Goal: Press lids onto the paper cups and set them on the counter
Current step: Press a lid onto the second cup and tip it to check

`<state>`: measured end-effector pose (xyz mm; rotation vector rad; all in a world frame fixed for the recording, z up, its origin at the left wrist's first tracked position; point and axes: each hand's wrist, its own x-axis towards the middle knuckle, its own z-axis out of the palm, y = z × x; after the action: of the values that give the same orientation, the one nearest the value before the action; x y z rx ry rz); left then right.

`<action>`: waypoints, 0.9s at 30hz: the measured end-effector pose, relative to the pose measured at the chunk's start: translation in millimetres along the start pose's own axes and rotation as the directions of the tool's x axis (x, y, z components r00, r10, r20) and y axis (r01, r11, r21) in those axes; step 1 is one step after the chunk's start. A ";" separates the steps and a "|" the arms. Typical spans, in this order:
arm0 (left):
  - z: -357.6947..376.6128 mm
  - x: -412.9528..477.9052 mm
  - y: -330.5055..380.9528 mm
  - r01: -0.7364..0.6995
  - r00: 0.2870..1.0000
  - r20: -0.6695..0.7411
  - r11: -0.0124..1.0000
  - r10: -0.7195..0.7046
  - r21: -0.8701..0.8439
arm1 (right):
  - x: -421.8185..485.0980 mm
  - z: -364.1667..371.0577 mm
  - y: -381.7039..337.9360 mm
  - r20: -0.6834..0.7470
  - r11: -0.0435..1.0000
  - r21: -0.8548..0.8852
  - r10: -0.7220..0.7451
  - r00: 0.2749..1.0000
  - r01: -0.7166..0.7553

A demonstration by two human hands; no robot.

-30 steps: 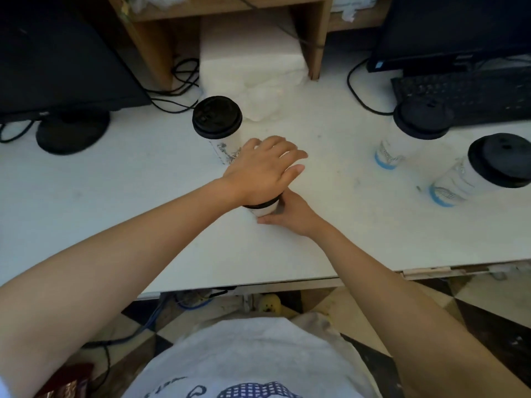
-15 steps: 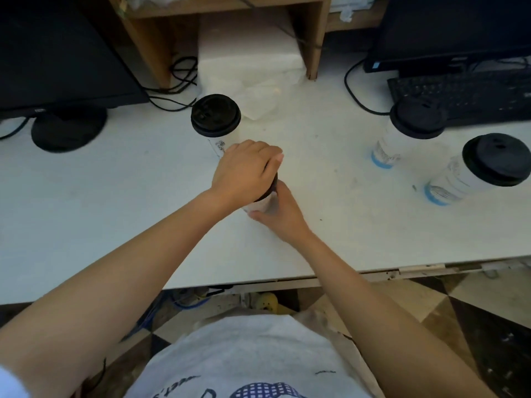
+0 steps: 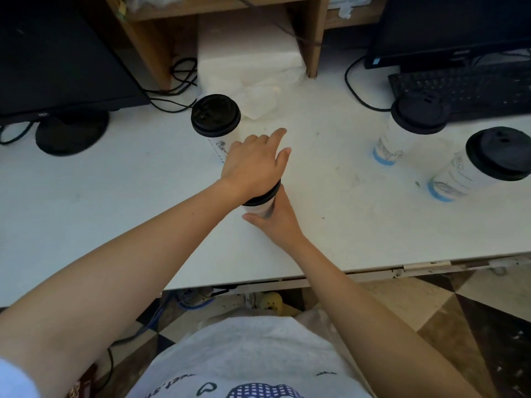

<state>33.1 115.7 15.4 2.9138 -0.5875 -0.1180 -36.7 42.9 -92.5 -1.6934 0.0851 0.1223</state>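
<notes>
white counter [image 3: 330,225], three lidded cups standing: one upper centre [image 3: 215,119], two at right [image 3: 413,122]. centre frame, fourth cup [image 3: 260,206] clamped by right hand [image 3: 275,219], left hand [image 3: 255,165] flat on lid [image 3: 264,195], fingers splayed. nearly done, apparently.

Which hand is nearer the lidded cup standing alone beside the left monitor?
Left. The left hand presses the lid of the cup being capped, right beside the lone lidded cup. The right hand wraps that capped cup's near side, farther away.
</notes>
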 end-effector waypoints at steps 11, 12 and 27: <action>-2.8 1.5 2.2 -0.024 0.998 0.053 1.000 0.023 0.008 | 0.1 -8.5 -12.0 0.067 1.000 -0.010 0.029 0.997 -0.028; -5.7 2.5 1.6 -0.023 0.996 0.082 1.000 0.024 -0.015 | -0.6 -9.4 -14.6 0.059 0.999 -0.021 0.033 0.998 -0.031; -170.3 20.3 44.3 0.148 0.981 -0.023 0.828 -0.190 -0.541 | 16.1 -85.0 -159.7 -0.372 0.927 -0.308 -0.322 0.871 0.212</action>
<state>53.8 92.6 189.8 2.3959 -0.2258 -0.1625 2.4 -21.1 73.0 -1.9527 0.1556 -0.4633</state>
